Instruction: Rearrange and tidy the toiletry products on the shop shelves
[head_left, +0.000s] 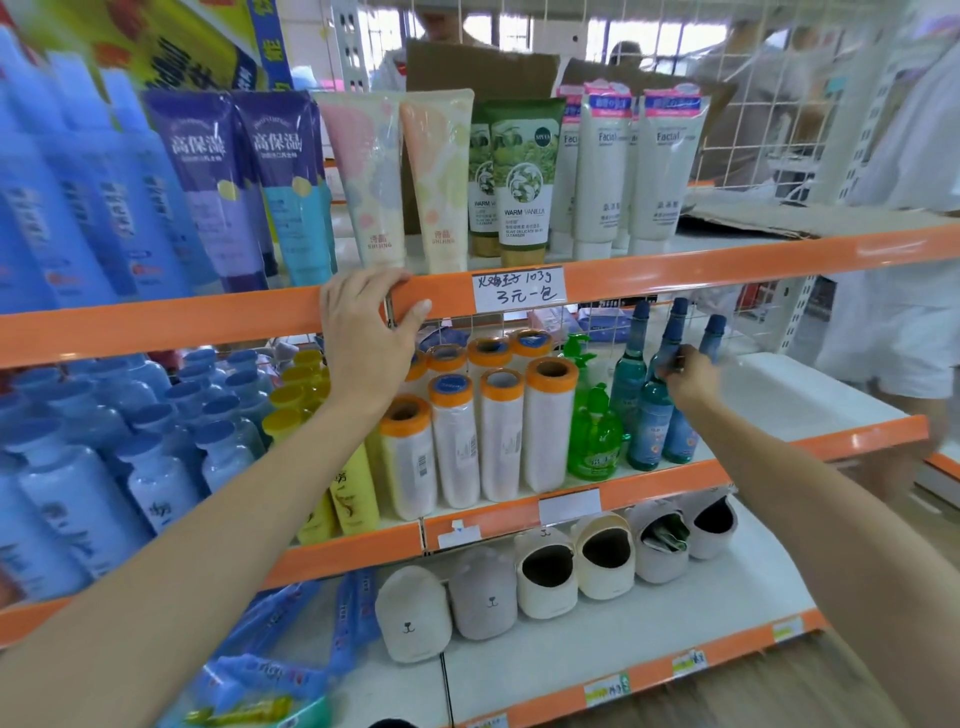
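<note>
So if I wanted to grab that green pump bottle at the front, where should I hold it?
Hold the green pump bottle round its fat belly, coming straight in from the open shelf front. It stands upright, and the pump head on top is thin and probably wobbly, so a poor grip. Tall blue bottles crowd its right side, where the right hand is busy, and white rolls stand on its left.

Bare shelf (810, 384) right of blue bottles (649, 415); rolls (498, 436) crowd left.
</note>
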